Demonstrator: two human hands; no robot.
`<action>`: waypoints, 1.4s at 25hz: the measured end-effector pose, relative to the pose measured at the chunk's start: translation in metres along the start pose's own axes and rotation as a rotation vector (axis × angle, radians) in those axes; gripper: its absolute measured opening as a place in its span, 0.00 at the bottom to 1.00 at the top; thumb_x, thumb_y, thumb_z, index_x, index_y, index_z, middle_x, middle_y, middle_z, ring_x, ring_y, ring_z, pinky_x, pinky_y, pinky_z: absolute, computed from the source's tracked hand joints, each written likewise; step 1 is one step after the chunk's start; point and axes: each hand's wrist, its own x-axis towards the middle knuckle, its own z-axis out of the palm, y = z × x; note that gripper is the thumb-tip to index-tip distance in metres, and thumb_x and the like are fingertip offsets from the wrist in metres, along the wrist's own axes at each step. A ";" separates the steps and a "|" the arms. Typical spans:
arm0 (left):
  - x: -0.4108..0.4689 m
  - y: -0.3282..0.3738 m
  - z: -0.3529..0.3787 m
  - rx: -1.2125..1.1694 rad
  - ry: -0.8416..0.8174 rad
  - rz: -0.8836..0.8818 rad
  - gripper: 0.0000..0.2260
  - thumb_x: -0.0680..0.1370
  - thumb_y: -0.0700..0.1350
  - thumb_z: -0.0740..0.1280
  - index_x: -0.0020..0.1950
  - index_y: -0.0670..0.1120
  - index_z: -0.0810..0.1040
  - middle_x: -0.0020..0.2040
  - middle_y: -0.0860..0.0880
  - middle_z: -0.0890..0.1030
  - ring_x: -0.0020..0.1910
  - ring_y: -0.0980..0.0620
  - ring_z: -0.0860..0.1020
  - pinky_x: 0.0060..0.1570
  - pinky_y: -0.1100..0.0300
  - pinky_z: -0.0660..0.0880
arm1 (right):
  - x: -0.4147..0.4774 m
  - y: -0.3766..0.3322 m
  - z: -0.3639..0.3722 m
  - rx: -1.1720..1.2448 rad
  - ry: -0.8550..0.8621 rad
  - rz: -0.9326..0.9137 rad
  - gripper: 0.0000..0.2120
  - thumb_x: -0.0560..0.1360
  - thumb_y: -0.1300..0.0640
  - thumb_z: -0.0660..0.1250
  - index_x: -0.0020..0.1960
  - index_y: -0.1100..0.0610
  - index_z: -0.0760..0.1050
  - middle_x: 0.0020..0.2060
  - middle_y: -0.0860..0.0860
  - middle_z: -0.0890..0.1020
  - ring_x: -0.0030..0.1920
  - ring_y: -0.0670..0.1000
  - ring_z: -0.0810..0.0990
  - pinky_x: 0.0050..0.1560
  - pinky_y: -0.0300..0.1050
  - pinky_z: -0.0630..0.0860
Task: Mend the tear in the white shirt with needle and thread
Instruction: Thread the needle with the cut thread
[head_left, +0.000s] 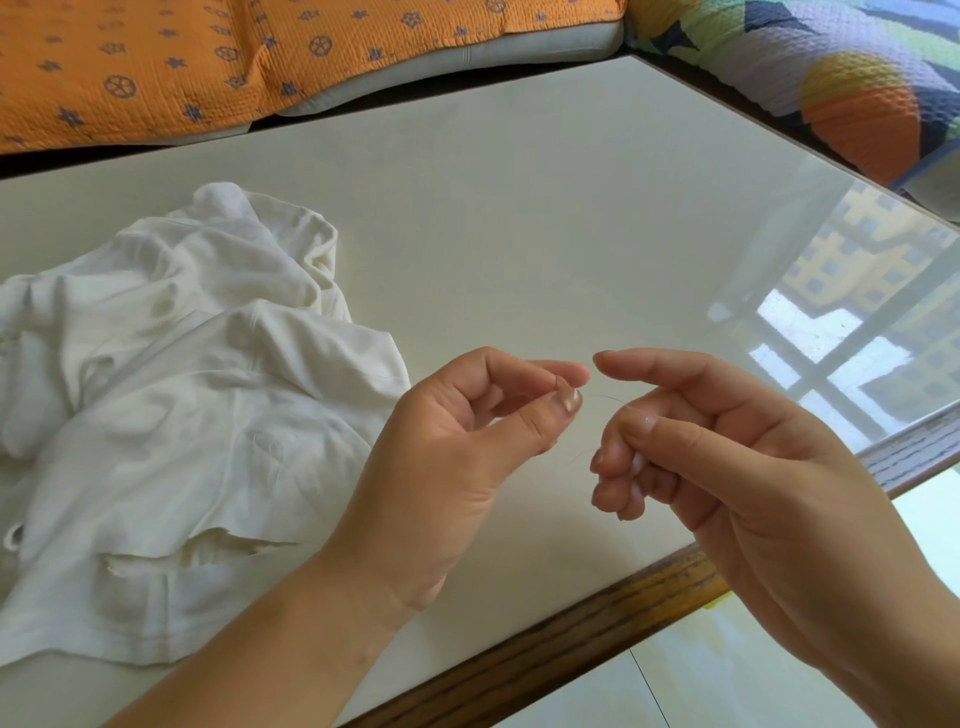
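- Both hands are raised over the worktop (519, 218), just right of the white shirt (182, 415), their fingertips almost meeting.
- A person's left hand (467, 441), the nearer to the shirt, presses thumb and forefinger together on one end of a fine pale thread (605, 397). Whether a needle sits in that pinch is too small to tell.
- From that pinch the thread arcs a short way right, away from the shirt, to the right hand (727, 467). There the thumb tip clamps it against the curled middle finger, while the forefinger points back towards the left hand.
- A second faint strand hangs below, between the two hands.
- Crumpled and untouched, the shirt lies in a heap on the left part of the worktop. Its ragged tear (208, 551) gapes open in the part nearest the person, beside the left wrist.
- Far to the right of the shirt, the glossy worktop mirrors a window (857, 343).
- Beyond the shirt, at the worktop's far edge, lies an orange quilted cover (156, 62) printed with small dark motifs.
- A multicoloured cushion (841, 83) rests off the far right corner.
- On the near side, right of the shirt, runs the wooden rim (571, 649), with pale floor tiles (727, 675) beyond it.
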 end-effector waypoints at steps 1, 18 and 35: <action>0.000 0.000 0.001 0.056 -0.029 0.018 0.01 0.70 0.47 0.72 0.39 0.52 0.81 0.51 0.52 0.86 0.52 0.55 0.83 0.52 0.63 0.78 | 0.000 0.000 0.000 0.003 -0.005 -0.002 0.12 0.68 0.63 0.72 0.49 0.51 0.84 0.32 0.57 0.81 0.31 0.55 0.80 0.34 0.41 0.76; 0.001 -0.003 0.001 0.041 0.041 0.049 0.04 0.66 0.46 0.73 0.39 0.49 0.82 0.40 0.47 0.86 0.45 0.53 0.85 0.48 0.67 0.77 | -0.001 0.001 -0.007 -0.196 0.059 0.033 0.12 0.74 0.63 0.68 0.49 0.48 0.83 0.30 0.54 0.80 0.30 0.50 0.78 0.32 0.37 0.74; 0.002 -0.002 0.002 -0.002 0.097 0.051 0.04 0.67 0.42 0.73 0.40 0.45 0.81 0.39 0.46 0.86 0.43 0.53 0.85 0.46 0.68 0.77 | 0.002 -0.002 0.001 -0.351 0.164 0.020 0.13 0.60 0.43 0.72 0.41 0.49 0.85 0.27 0.56 0.69 0.28 0.50 0.66 0.32 0.45 0.62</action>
